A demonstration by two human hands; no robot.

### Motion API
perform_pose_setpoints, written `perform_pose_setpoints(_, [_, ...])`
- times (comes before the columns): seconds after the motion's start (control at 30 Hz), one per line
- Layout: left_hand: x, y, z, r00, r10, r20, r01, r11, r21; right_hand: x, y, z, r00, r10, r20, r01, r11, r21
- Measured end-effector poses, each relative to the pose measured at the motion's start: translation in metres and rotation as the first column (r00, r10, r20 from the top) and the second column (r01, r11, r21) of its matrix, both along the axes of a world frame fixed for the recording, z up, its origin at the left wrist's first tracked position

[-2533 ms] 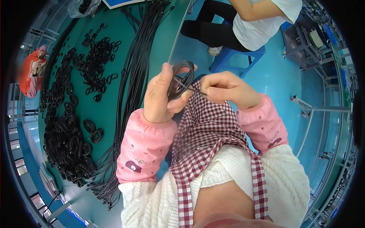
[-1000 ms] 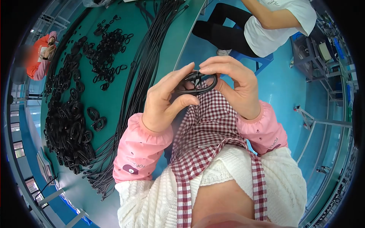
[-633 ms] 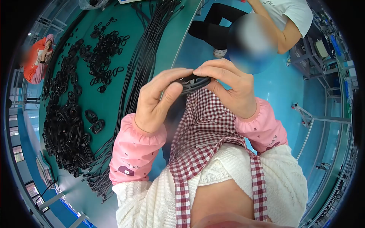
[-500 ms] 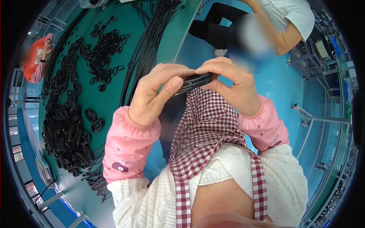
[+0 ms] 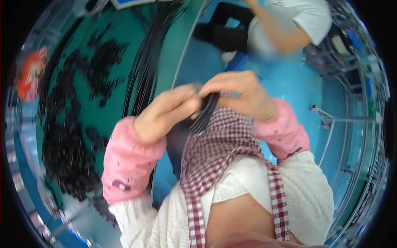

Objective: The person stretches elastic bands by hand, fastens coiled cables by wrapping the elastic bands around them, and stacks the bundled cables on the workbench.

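A green table (image 5: 111,118) spreads around nine o'clock, bearing a heap of dark coils (image 5: 66,159) toward eight and long black cables (image 5: 142,70) toward ten. The left hand (image 5: 161,115), fingers drawn narrow, meets the coil from nine; blur hides whether it grips. The right hand (image 5: 246,95), at two, pinches the black coil (image 5: 203,118), which sits between both. A slack pinch could plausibly let its loops slip apart or fall.
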State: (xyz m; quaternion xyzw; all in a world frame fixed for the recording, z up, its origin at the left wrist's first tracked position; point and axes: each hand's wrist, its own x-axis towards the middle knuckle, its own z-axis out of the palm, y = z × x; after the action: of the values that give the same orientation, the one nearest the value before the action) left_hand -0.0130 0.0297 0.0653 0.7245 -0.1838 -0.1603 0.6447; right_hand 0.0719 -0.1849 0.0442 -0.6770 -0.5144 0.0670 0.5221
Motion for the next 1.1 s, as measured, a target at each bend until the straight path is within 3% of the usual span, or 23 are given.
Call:
perform_pose_setpoints(0.07, [0.002,0.003,-0.007,0.998,0.056,0.002,-0.056,0.992,0.110,0.000,-0.004,0.009,1.000,0.026,-0.011,-0.026,0.999,-0.031])
perform_pose_setpoints(0.1, [0.006,0.004,-0.010,0.982,0.085,0.172,-0.124,0.965,0.232,0.002,-0.005,0.003,0.995,0.031,0.096,-0.032,0.999,0.017])
perform_pose_setpoints(0.13, [0.008,0.001,-0.014,0.949,0.107,0.298,-0.182,0.954,0.239,-0.001,-0.005,0.002,0.997,0.065,0.032,-0.067,0.996,0.056])
perform_pose_setpoints(0.27, [0.004,-0.004,-0.023,0.972,0.156,0.176,-0.167,0.984,0.053,-0.007,0.001,-0.010,0.982,0.189,0.001,-0.189,0.979,0.081])
perform_pose_setpoints(0.33, [0.013,0.000,-0.047,0.967,0.127,0.223,-0.133,0.991,0.012,-0.005,0.001,-0.010,0.976,0.216,0.000,-0.215,0.973,0.082])
perform_pose_setpoints(0.37, [0.011,0.007,-0.051,0.964,0.102,0.245,-0.135,0.983,0.123,-0.011,0.006,-0.005,0.972,0.220,-0.080,-0.211,0.972,0.103])
perform_pose_setpoints(0.47, [0.014,-0.005,-0.050,0.932,0.201,0.303,-0.227,0.973,0.051,-0.008,0.009,-0.012,0.977,0.205,-0.062,-0.201,0.977,0.069])
perform_pose_setpoints(0.5, [0.018,0.003,-0.049,0.931,0.158,0.330,-0.193,0.978,0.075,-0.008,0.010,-0.010,0.971,0.200,-0.128,-0.195,0.980,0.050])
perform_pose_setpoints(0.6, [0.010,0.003,-0.038,0.929,0.333,0.161,-0.334,0.942,-0.017,-0.005,0.015,-0.009,0.988,0.146,-0.055,-0.144,0.989,0.046])
perform_pose_setpoints(0.63, [0.005,0.007,-0.029,0.972,0.233,-0.021,-0.232,0.953,-0.193,-0.005,0.017,-0.009,0.996,0.085,-0.012,-0.085,0.996,0.034])
perform_pose_setpoints(0.73, [-0.009,-0.003,-0.007,0.971,0.184,-0.152,-0.206,0.968,-0.141,0.000,0.023,-0.005,0.993,-0.018,0.116,0.017,1.000,0.008])
perform_pose_setpoints(0.77, [-0.007,-0.004,-0.001,0.968,0.178,-0.176,-0.193,0.979,-0.069,0.001,0.029,-0.006,0.979,-0.038,0.201,0.020,0.996,0.090])
perform_pose_setpoints(0.8, [-0.009,0.003,0.006,0.944,0.235,-0.232,-0.240,0.971,0.009,0.001,0.034,-0.001,0.937,-0.081,0.339,0.085,0.996,0.001])
perform_pose_setpoints(0.83, [-0.012,0.012,0.002,0.936,0.339,0.098,-0.347,0.934,0.084,0.003,0.043,0.001,0.963,-0.038,0.267,0.045,0.999,-0.019])
perform_pose_setpoints(0.87, [-0.017,0.026,-0.008,0.859,0.322,0.398,-0.417,0.892,0.177,0.001,0.053,0.004,0.979,-0.020,0.203,0.018,1.000,0.015])
perform_pose_setpoints(0.9, [-0.029,0.042,0.007,0.778,0.432,0.455,-0.587,0.759,0.283,-0.006,0.060,0.012,0.998,0.002,-0.056,-0.004,1.000,-0.028])
perform_pose_setpoints(0.93, [-0.042,0.057,0.030,0.706,0.476,0.524,-0.692,0.619,0.371,-0.005,0.066,0.010,0.999,0.005,-0.031,-0.006,1.000,-0.010])
perform_pose_setpoints(0.97, [-0.057,0.080,0.040,0.539,0.621,0.568,-0.841,0.372,0.392,-0.002,0.068,0.003,0.998,0.026,-0.051,-0.027,1.000,-0.006])
perform_pose_setpoints(1.0, [-0.074,0.105,0.062,0.403,0.739,0.540,-0.901,0.218,0.374,0.001,0.069,-0.005,0.998,0.037,-0.058,-0.037,0.999,0.010])
perform_pose_setpoints(1.03, [-0.095,0.150,0.066,0.249,0.648,0.720,-0.949,0.015,0.315,0.003,0.067,-0.014,0.997,0.038,-0.073,-0.040,0.999,-0.017])
perform_pose_setpoints(1.07, [-0.130,0.199,0.075,0.138,0.443,0.886,-0.905,-0.307,0.295,0.003,0.062,-0.021,0.996,0.038,-0.076,-0.041,0.998,-0.042])
perform_pose_setpoints(1.1, [-0.161,0.252,0.088,0.104,0.256,0.961,-0.881,-0.425,0.209,0.006,0.060,-0.027,0.996,0.039,-0.079,-0.044,0.997,-0.066])
